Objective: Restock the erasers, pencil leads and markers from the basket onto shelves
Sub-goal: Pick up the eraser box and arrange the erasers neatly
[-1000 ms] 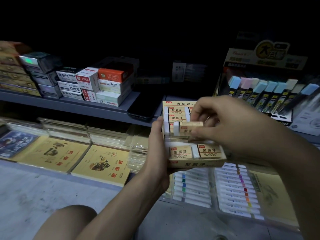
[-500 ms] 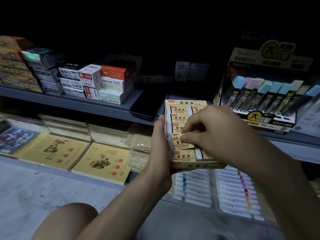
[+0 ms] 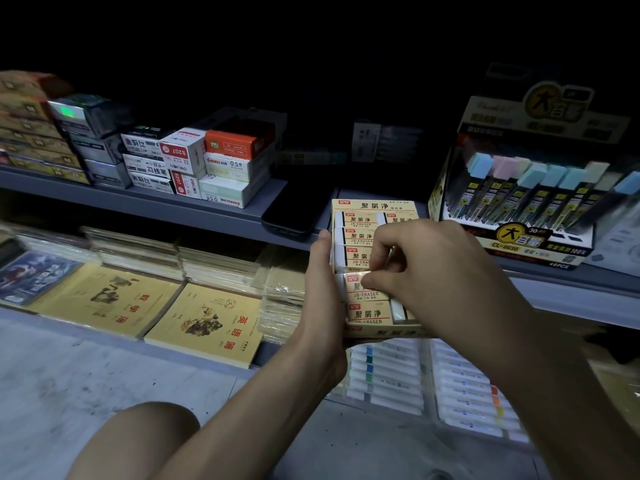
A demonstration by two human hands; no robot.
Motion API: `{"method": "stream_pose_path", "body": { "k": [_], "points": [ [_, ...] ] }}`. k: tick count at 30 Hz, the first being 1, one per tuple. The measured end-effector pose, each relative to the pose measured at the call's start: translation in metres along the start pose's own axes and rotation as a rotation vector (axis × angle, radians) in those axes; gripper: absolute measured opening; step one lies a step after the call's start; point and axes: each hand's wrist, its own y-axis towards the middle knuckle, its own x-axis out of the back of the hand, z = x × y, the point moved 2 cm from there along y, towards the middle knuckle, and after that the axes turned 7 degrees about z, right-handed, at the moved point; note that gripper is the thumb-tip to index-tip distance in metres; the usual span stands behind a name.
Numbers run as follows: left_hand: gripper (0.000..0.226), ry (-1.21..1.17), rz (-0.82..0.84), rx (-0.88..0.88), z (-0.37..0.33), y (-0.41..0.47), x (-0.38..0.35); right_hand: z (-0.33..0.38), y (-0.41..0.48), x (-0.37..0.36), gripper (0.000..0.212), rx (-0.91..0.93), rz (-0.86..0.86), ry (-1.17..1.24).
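Note:
My left hand (image 3: 320, 289) holds a cream display box of 2B erasers (image 3: 374, 205) by its left side, in front of the grey shelf edge. My right hand (image 3: 422, 268) rests on top of the box, its thumb and fingertips pressing one wrapped eraser (image 3: 353, 287) into the fourth row. Several erasers in cream sleeves fill the rows above and below it. A display carton of pencil leads (image 3: 540, 202) with pastel caps stands on the shelf at the right. Marker sets (image 3: 388, 379) lie in clear packs on the lower shelf under the box.
A dark phone (image 3: 294, 209) lies on the grey shelf (image 3: 138, 202) beside stacked staple boxes (image 3: 225, 164). Yellow exercise books (image 3: 204, 320) and wrapped stacks fill the lower shelf at left. My knee shows at the bottom over grey floor.
My right hand brought the loose eraser down from above the box and pushed it into a row. The left hand kept hold of the box, which drifted slightly lower in view.

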Motion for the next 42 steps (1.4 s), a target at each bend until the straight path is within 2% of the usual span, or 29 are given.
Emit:
{"method": "stream_pose_path", "body": {
  "k": [4, 7, 11, 13, 18, 23, 29, 35, 42],
  "points": [
    [0.069, -0.003, 0.002, -0.001, -0.001, 0.001, -0.001, 0.003, -0.004, 0.0, 0.023, 0.029, -0.03, -0.092],
    [0.07, -0.018, 0.008, 0.005, -0.001, 0.002, -0.001, 0.002, -0.006, 0.008, 0.027, 0.056, 0.017, -0.179],
    [0.074, -0.021, 0.001, 0.028, 0.0, 0.002, 0.001, -0.007, -0.007, 0.024, 0.018, 0.047, 0.137, -0.006],
    [0.074, -0.015, -0.003, 0.035, 0.001, 0.003, 0.001, -0.012, -0.009, 0.027, 0.012, 0.032, 0.197, -0.009],
    [0.075, -0.009, -0.003, 0.04, 0.001, 0.004, 0.0, -0.017, -0.01, 0.024, 0.013, 0.018, 0.296, -0.009],
    [0.074, -0.014, -0.007, 0.038, 0.001, 0.004, -0.002, -0.017, -0.009, 0.021, 0.01, 0.022, 0.308, -0.04],
    [0.072, -0.031, -0.007, 0.029, 0.002, 0.003, -0.004, -0.015, 0.003, 0.022, 0.006, -0.045, 0.463, 0.066],
    [0.072, -0.026, -0.029, 0.03, 0.001, 0.003, -0.005, -0.017, 0.008, 0.016, 0.02, -0.094, 0.461, 0.004],
    [0.073, -0.036, -0.022, 0.029, 0.0, 0.004, -0.005, -0.014, 0.005, 0.016, 0.018, -0.079, 0.44, -0.007]
  ]
}}
